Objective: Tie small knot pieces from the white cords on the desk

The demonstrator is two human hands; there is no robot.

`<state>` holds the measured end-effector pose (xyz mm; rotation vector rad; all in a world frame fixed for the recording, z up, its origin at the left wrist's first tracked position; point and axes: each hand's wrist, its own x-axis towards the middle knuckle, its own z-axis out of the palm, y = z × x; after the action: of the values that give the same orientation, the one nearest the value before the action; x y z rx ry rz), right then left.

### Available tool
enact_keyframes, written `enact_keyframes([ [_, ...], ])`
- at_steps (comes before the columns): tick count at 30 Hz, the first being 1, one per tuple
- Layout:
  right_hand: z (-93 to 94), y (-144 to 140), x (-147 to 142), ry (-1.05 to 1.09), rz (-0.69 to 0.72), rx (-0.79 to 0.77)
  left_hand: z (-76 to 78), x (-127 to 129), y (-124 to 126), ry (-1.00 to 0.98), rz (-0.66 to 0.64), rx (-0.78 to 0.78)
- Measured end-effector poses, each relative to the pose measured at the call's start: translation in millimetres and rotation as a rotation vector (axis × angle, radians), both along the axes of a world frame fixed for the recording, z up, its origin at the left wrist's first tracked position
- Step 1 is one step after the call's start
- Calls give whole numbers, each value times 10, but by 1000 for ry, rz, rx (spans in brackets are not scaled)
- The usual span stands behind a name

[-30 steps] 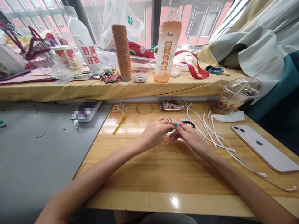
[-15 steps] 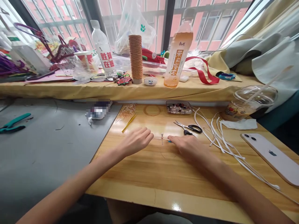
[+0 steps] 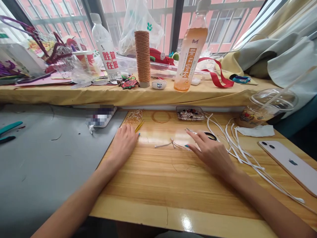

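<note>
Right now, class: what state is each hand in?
Left hand: open, flat on the table, fingertips by the yellow tweezers.
Right hand: open, holding nothing, fingers over the scissors, near the tied cord.

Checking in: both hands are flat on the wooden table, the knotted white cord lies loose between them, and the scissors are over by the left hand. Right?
Not quite. The head view shows the scissors by the right hand, partly under its fingers, not by the left hand; yellow tweezers lie there instead. The rest holds: both hands rest on the wooden table, and the knotted white cord lies loose between them.
</note>
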<state>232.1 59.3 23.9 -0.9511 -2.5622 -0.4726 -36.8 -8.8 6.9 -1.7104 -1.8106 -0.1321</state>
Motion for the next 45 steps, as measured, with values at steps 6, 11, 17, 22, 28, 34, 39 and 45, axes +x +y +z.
enact_keyframes([
  [6, 103, -64, 48, 493, 181, -232, 78, 0, -24, -133, 127, -55],
  [11, 94, -325, -128, 621, 413, -871, 185, 334, -201, -303, -353, 327],
  [17, 87, -298, -183, 981, 229, -996, 7, 1224, -371, -344, -787, -91],
  [22, 58, 227, 152, 1389, 33, -735, 31, 1404, -288, -389, -934, -535],
  [28, -123, 412, 238, 1146, 3, -757, 163, 533, -420, -385, -832, -876],
  [34, -151, 391, 184, 1084, -1, -712, 49, -321, -295, -378, -512, -828],
  [39, -134, 399, 200, 1029, -20, -673, -81, -584, 283, -378, -374, -704],
  [45, -161, 421, 207, 1010, -30, -662, -49, -311, 249, -315, -376, -509],
])
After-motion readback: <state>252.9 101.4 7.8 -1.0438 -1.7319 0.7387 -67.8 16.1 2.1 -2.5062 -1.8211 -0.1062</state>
